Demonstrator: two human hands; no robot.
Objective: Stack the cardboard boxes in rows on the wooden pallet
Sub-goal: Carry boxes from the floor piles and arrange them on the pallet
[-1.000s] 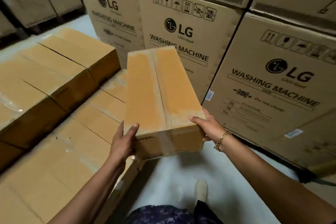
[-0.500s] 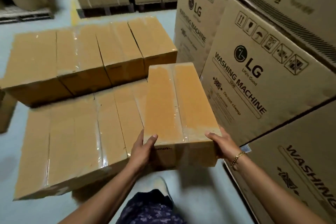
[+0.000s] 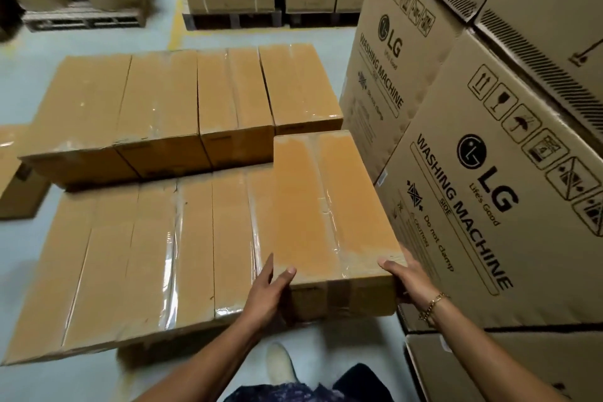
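Both hands clamped the near end of the long box point(image 3: 329, 206), left hand point(image 3: 270, 290) and right hand point(image 3: 408, 277) at opposite corners, above the lower row point(image 3: 137, 258)'s right end. It looked stiff, fairly heavy, its tape slick.

Orange-tan box point(image 3: 326, 206) — black-printed cartons point(image 3: 538, 271), pale-grey floor point(image 3: 98, 39).

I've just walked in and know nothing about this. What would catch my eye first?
Front and centre, a long taped box is held at its near end by the left hand and right hand, over the right end of the stacked boxes. Towering on the right are big cartons printed LG Washing Machine.
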